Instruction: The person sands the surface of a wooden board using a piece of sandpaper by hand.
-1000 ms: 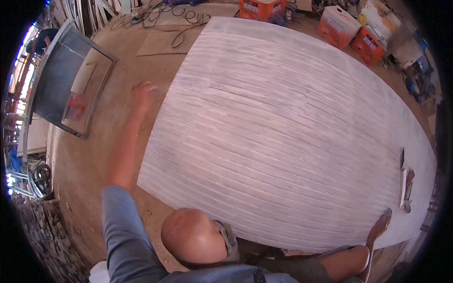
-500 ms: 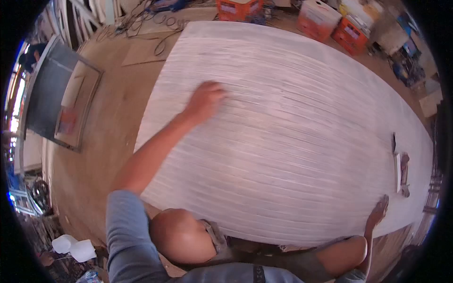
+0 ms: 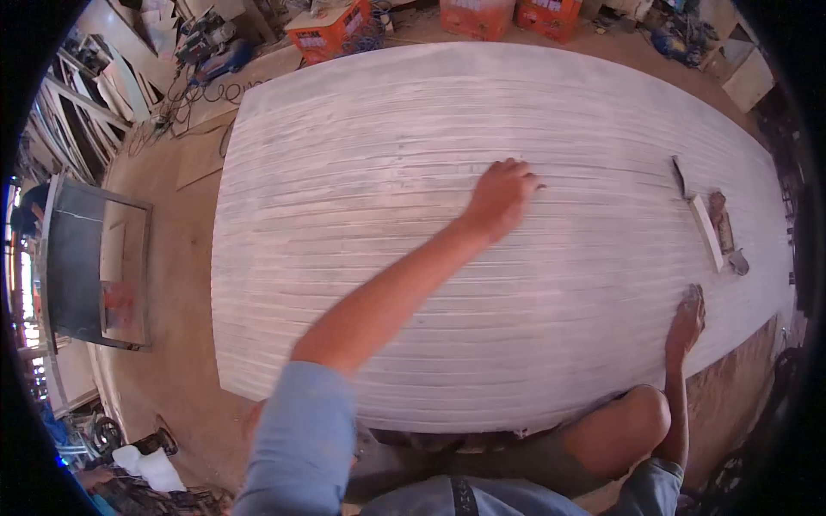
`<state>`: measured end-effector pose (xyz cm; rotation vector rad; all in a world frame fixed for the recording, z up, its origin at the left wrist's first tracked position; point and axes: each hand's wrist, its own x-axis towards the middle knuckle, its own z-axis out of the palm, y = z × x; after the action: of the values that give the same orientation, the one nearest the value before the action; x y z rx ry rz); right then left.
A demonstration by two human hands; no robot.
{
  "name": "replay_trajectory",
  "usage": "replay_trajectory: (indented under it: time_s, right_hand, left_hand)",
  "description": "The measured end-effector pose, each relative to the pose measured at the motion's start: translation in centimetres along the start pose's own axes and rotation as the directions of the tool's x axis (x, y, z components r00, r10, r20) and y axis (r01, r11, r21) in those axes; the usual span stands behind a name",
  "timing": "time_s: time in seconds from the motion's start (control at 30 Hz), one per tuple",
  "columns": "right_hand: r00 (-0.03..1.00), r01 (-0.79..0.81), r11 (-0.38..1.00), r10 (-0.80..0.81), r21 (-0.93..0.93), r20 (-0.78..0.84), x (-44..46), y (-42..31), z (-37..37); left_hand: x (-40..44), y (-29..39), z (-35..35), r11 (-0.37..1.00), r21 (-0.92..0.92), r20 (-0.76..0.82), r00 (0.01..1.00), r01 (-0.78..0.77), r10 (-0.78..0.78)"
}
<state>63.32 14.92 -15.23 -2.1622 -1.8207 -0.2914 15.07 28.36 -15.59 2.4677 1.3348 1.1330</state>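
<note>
A large white panel [image 3: 370, 198] with long ridged streaks lies before me. Near its middle, my left hand [image 3: 503, 198] is palm down with its fingers curled in. Anything under those fingers is hidden. My right hand [image 3: 687, 314] rests on the panel's near right part, its fingers stretched out and nothing visible in them. Just beyond it lie a narrow white block [image 3: 705, 234], a brownish handled tool with a grey metal end [image 3: 737, 262], and a thin dark blade-like piece [image 3: 679, 176].
Orange boxes [image 3: 331, 32] stand along the far side. A grey framed panel [image 3: 77, 262] is at the left, with a person [image 3: 32, 211] partly visible behind it. Cables [image 3: 185, 116] and a blue power tool [image 3: 225, 62] lie at the far left. My bent knee [image 3: 645, 414] touches the near side.
My left hand has swept right across the panel, from its left part to near the middle. My view has shifted too. My right hand stays on the panel near the tools.
</note>
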Motion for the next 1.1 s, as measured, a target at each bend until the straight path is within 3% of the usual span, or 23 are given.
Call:
replay_trajectory:
  time_s: [0.1, 0.17, 0.23, 0.27, 0.33, 0.4, 0.47, 0.6, 0.63, 0.67, 0.73, 0.83, 0.9, 0.93, 0.97, 1.03, 1.07, 1.1]
  right_hand:
    - [0.998, 0.06, 0.998, -0.061, -0.016, -0.032, 0.0, 0.4, -0.1]
    - [0.997, 0.064, 0.998, -0.064, -0.002, -0.038, -0.3, 0.2, 0.1]
    - [0.999, 0.044, 0.999, -0.044, 0.005, -0.009, -0.4, -0.6, -0.5]
    - [1.0, 0.022, 1.0, -0.022, 0.004, -0.002, -0.3, -0.9, -0.8]
    - [1.0, 0.01, 1.0, -0.01, -0.007, 0.003, -0.1, -1.1, -1.0]
    - [1.0, -0.009, 1.0, 0.009, -0.028, 0.006, -0.3, -0.5, -0.4]
    - [1.0, -0.023, 0.999, 0.023, -0.049, -0.002, -0.2, -0.2, -0.2]
    - [1.0, -0.025, 0.998, 0.025, -0.059, 0.003, 0.1, -1.2, -0.8]
    - [1.0, -0.027, 0.999, 0.027, -0.042, 0.005, 0.0, -1.2, -1.0]
    - [0.999, -0.042, 0.998, 0.042, -0.056, -0.001, -0.1, -1.2, -1.1]
    - [1.0, -0.031, 0.999, 0.031, -0.026, 0.001, 0.1, -1.2, -1.2]
    - [1.0, -0.026, 0.999, 0.025, -0.036, -0.01, 0.1, -1.2, -1.3]
    - [1.0, -0.03, 0.999, 0.03, -0.02, -0.01, 0.3, -0.9, -1.0]
    - [1.0, -0.02, 1.0, 0.02, -0.023, -0.02, 0.2, -0.6, -0.8]
    - [1.0, -0.015, 1.0, 0.014, -0.024, -0.023, -0.2, -0.4, -0.6]
    - [1.0, -0.019, 1.0, 0.019, -0.016, -0.014, -0.1, -0.7, -0.7]
    - [1.0, -0.014, 1.0, 0.013, -0.021, -0.016, -0.1, -0.9, -0.8]
    - [1.0, -0.007, 1.0, 0.006, -0.028, -0.023, 0.0, -1.2, -0.9]
  left_hand:
    - [0.3, 0.5, 0.5, 0.999, -0.033, 0.018, 1.0, 0.02, -0.019]
    - [-3.3, -2.7, -3.9, 1.0, 0.008, 0.05, 0.999, 0.007, -0.007]
    - [-8.6, -7.7, -10.2, 0.981, 0.193, 0.069, 0.998, -0.025, 0.012]
    - [-10.6, -8.9, -14.1, 0.974, 0.193, 0.139, 0.98, 0.117, -0.145]
    - [-12.7, -9.6, -19.9, 0.931, 0.262, 0.177, 0.936, 0.254, -0.305]
    - [-12.0, -9.2, -19.8, 0.932, 0.25, 0.215, 0.923, 0.263, -0.319]
    - [-9.7, -7.9, -17.4, 0.948, 0.196, 0.232, 0.928, 0.25, -0.292]
    - [-0.1, -0.9, -3.8, 0.995, 0.017, 0.241, 0.966, 0.094, -0.096]
    - [2.3, 1.3, 0.2, 0.998, -0.041, 0.18, 0.983, 0.044, -0.036]
    - [5.0, 3.5, 3.6, 0.997, -0.059, 0.208, 0.977, 0.052, -0.039]
    - [8.9, 6.6, 10.4, 0.993, -0.117, 0.121, 0.992, -0.005, 0.02]
    - [11.0, 9.5, 11.9, 0.989, -0.123, 0.115, 0.991, 0.082, -0.068]
    - [8.7, 7.0, 8.8, 0.992, -0.113, 0.142, 0.989, 0.047, -0.031]
    - [6.8, 4.4, 6.1, 0.997, -0.061, 0.239, 0.97, 0.056, -0.04]
    - [4.2, 2.4, 2.8, 0.999, -0.041, 0.161, 0.987, -0.02, 0.026]
    - [-0.3, -0.9, -4.5, 0.995, -0.02, 0.221, 0.972, 0.093, -0.086]
    - [-2.1, -2.1, -7.7, 0.986, 0.112, 0.266, 0.952, 0.127, -0.153]
    - [-3.9, -3.2, -10.2, 0.974, 0.127, 0.266, 0.94, 0.186, -0.215]
